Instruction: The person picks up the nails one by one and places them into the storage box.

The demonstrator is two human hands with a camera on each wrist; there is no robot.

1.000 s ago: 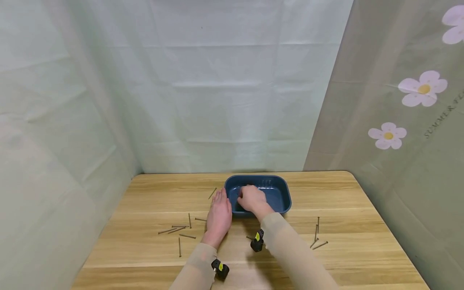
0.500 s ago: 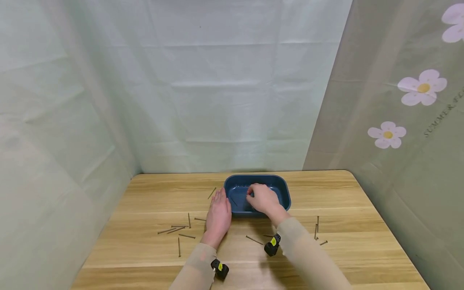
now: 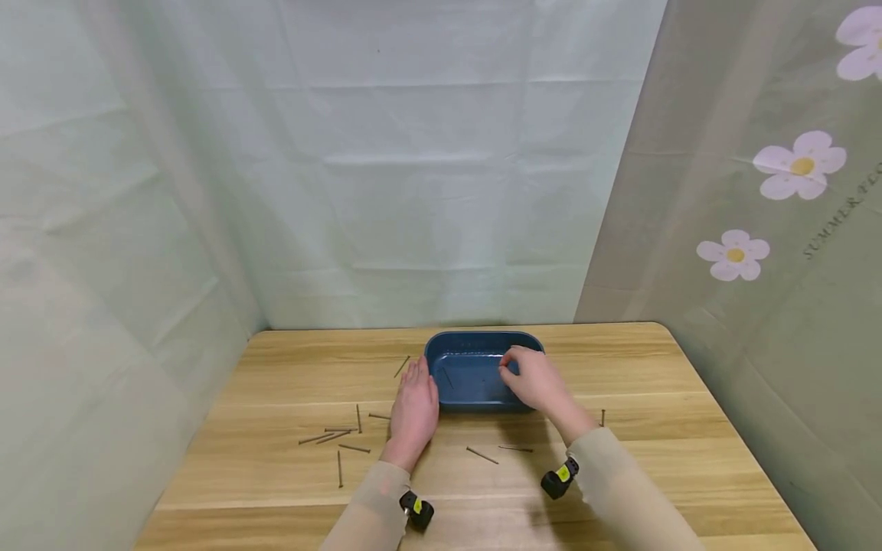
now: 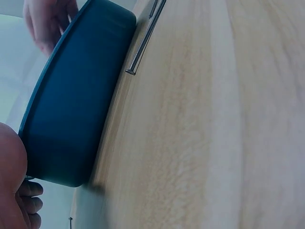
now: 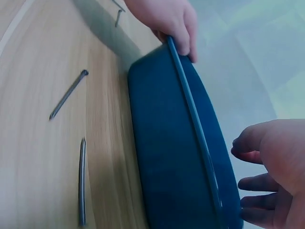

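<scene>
A: Dark blue oval plastic tub (image 3: 475,383) at the far middle of the light wooden table (image 3: 661,367), just short of the pale green cloth backdrop (image 3: 427,191).

B: Left hand (image 3: 414,408) flat on the wood, fingers straight, laid along the tub's left wall. Relaxed, gripping nothing. Fingertips at the rim in the right wrist view (image 5: 183,28).

A: Right hand (image 3: 540,380) above the tub's right end, hiding the rim there. Fingers loosely bent, spread in the right wrist view (image 5: 271,167), nothing seen between them. Touching the rim or only hovering: cannot tell.

B: One thin dark steel nail (image 3: 447,378) lying inside the tub on its floor. Possibly more beneath the right hand; covered.

A: Loose nails scattered on the wood: a cluster to the left (image 3: 335,436), one by the tub's far left corner (image 3: 403,366), two in front between the forearms (image 3: 482,455). Another at the right (image 3: 603,417), mostly cut off by the beige sleeve (image 3: 620,490).

B: Left wrist view badly tilted: tub's outer wall (image 4: 71,119), one nail's head beside it (image 4: 143,43), rest blurred.

A: Black wrist cameras with yellow tags strapped under both forearms (image 3: 558,480).
</scene>
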